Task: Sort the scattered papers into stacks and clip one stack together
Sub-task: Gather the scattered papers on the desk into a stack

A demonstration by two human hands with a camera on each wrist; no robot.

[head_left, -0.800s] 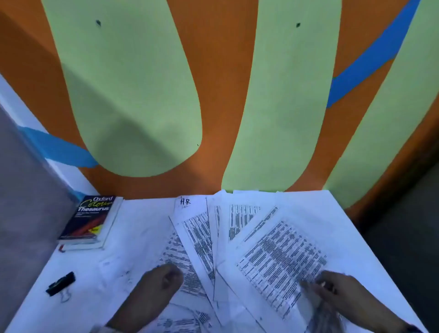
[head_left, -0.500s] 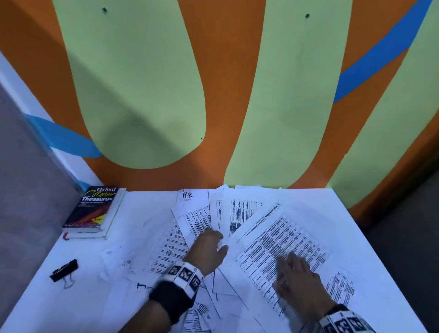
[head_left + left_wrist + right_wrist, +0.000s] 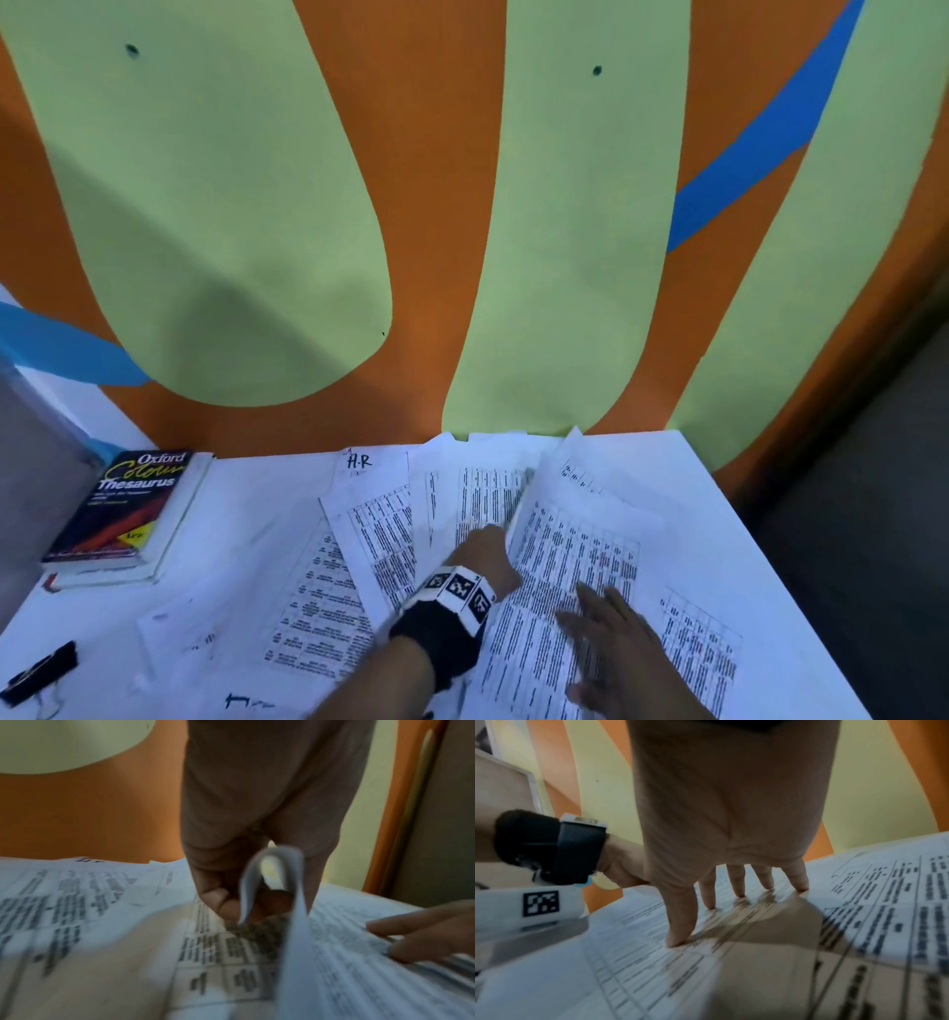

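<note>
The left hand (image 3: pixel 482 557) pinches the lifted edge of one sheet (image 3: pixel 575 555), thumb and curled fingers closed on the fold; in the left wrist view that edge curls up in a loop (image 3: pixel 272 882) between them. The right hand (image 3: pixel 611 647) lies flat on the same sheet, fingers (image 3: pixel 680 923) straight and spread, tips pressing the printed table.

The papers (image 3: pixel 369 555) fan out under and to the left of both hands, overlapping, their far edges reaching the wall (image 3: pixel 436 205) at the back of the table (image 3: pixel 246 503). One more sheet (image 3: pixel 703 652) lies just right of the right hand, near the table's right edge. Bare tabletop shows beyond the right hand toward the far right corner, and left of the papers.

The clip (image 3: pixel 38 673), black, lies well left of the left hand, close to the table's near left edge. Farther back on that side a book (image 3: pixel 123 509) sits at the left edge by the wall.

Writing: the book's cover reads "Oxford Colour Thesaurus". A sheet beyond the left hand bears handwritten "H.R" (image 3: pixel 358 461) at its top. The printed tables are too blurred to read. A blue handwritten mark (image 3: pixel 241 701) near the left forearm cannot be made out.
</note>
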